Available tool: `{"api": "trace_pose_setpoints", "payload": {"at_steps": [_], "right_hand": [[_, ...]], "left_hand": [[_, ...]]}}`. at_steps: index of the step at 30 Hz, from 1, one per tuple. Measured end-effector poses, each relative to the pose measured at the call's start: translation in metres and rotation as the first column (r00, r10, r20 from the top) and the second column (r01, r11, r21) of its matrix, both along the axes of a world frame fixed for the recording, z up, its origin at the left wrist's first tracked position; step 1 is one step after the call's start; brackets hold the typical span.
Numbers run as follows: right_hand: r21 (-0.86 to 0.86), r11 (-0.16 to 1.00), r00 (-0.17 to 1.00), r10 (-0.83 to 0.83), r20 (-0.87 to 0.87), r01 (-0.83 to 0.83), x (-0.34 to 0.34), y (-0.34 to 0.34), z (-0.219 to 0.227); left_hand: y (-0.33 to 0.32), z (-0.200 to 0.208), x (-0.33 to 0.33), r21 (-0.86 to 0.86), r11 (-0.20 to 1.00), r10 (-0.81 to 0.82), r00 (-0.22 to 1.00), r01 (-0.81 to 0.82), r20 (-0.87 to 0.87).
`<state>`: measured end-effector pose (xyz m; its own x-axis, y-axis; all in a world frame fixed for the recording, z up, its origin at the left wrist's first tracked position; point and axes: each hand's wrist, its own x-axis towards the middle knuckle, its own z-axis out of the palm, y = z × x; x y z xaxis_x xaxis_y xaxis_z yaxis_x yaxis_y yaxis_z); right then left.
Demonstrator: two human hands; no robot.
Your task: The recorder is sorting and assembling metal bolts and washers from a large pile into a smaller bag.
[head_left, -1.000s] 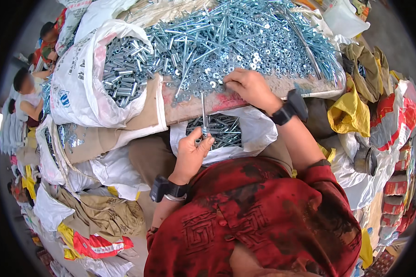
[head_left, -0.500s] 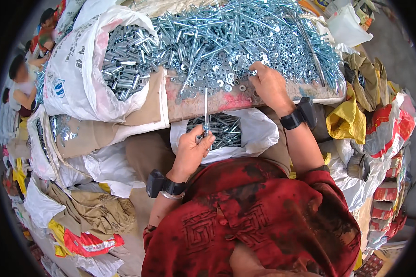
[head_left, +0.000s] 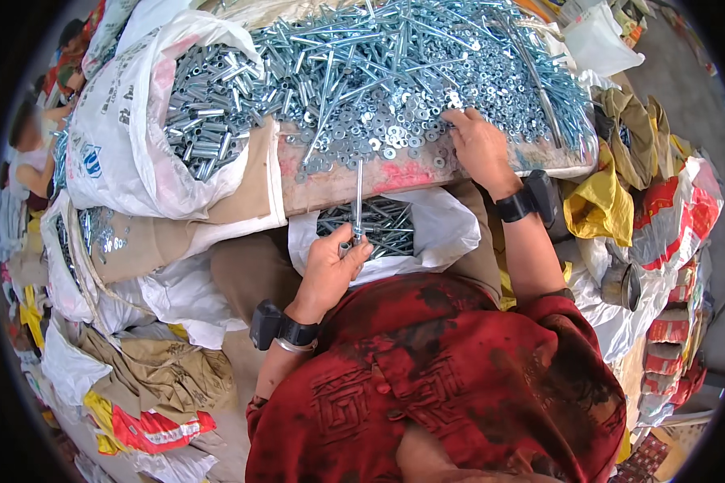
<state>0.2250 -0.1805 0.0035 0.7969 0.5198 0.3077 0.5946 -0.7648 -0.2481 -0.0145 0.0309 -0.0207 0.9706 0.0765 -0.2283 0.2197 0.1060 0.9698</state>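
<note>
My left hand (head_left: 324, 266) is closed around the lower end of a long bolt (head_left: 360, 189), which stands upright with its slim shank pointing away from me. A short metal sleeve (head_left: 345, 248) also shows between those fingers. My right hand (head_left: 483, 153) reaches over the table's near edge, its thumb and fingertips together at the heap of washers (head_left: 387, 129) and small nuts (head_left: 491, 88). Whatever those fingertips pinch is too small to make out. Under the left hand, between my legs, a white sack (head_left: 451, 229) holds many bolts (head_left: 387, 227).
Beside the heap, a white sack (head_left: 109, 153) lies open with metal sleeves (head_left: 209, 133) spilling out. Long bolts (head_left: 379, 40) are piled across the table's far side. A yellow bag (head_left: 600, 209) and a metal can (head_left: 620, 286) are at the right. Another person (head_left: 36, 149) sits far left.
My right hand has shifted slightly right and into the heap; the shiny piece earlier seen at its fingertips no longer shows. My left hand still holds the bolt upright. The whole view has shifted slightly.
</note>
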Motion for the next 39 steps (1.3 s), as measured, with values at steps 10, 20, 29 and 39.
{"api": "trace_pose_setpoints", "payload": {"at_steps": [10,20,29,39], "right_hand": [[0.355,0.932,0.997,-0.072,-0.019,0.074,0.015,-0.031,-0.004],[0.041,0.999,0.987,-0.037,0.155,0.031,0.021,0.008,-0.012],[-0.168,0.981,0.976,-0.055,0.209,0.091,0.030,-0.022,-0.027],[0.802,0.588,0.681,0.630,-0.374,-0.103,-0.076,0.021,0.058]], "left_hand": [[-0.011,0.003,0.001,0.018,0.999,-0.044,0.999,0.044,-0.001],[-0.014,0.005,0.007,0.063,0.998,-0.029,0.999,0.030,-0.022],[-0.020,-0.009,0.013,0.398,0.917,-0.104,0.944,-0.030,0.312],[-0.023,0.026,-0.002,0.519,0.854,-0.173,0.929,-0.024,0.327]]}}
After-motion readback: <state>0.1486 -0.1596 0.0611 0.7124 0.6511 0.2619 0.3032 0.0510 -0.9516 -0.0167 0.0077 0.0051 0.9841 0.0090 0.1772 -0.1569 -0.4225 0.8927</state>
